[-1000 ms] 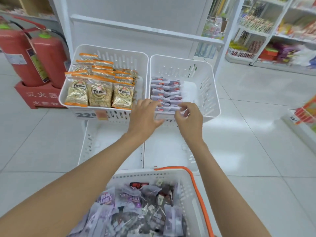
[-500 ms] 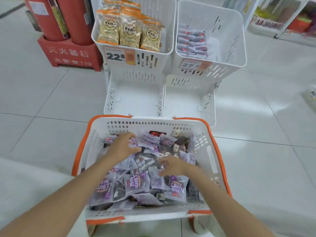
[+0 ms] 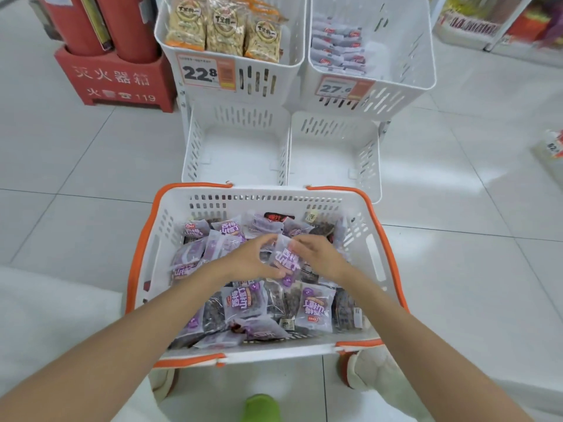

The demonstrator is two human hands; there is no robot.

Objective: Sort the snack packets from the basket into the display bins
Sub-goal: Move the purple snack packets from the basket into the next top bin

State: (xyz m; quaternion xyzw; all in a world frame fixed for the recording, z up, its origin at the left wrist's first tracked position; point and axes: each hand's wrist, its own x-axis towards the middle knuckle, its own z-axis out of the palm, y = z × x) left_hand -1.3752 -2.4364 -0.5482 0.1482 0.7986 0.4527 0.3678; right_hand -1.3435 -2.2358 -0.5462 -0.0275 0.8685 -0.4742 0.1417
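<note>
A white basket with an orange rim (image 3: 143,257) sits in front of me, full of purple and dark snack packets. My left hand (image 3: 248,258) and my right hand (image 3: 320,257) meet over its middle, both pinching one purple snack packet (image 3: 286,260) lifted a little above the pile. Beyond the basket stand the display bins: an upper left bin (image 3: 292,59) holding yellow packets, an upper right bin (image 3: 420,71) with a row of pale purple packets on its left side, and two lower bins (image 3: 237,153) (image 3: 335,156) with nothing in them.
A red fire-extinguisher box (image 3: 115,80) stands left of the bins. Price tags (image 3: 205,73) hang on the upper bins' fronts. More shelving (image 3: 487,28) is at the far right. A green shoe (image 3: 262,408) shows below the basket on the tiled floor.
My hands left the upper right bin and came down into the basket. They have since closed together on one purple packet. The view tilted down.
</note>
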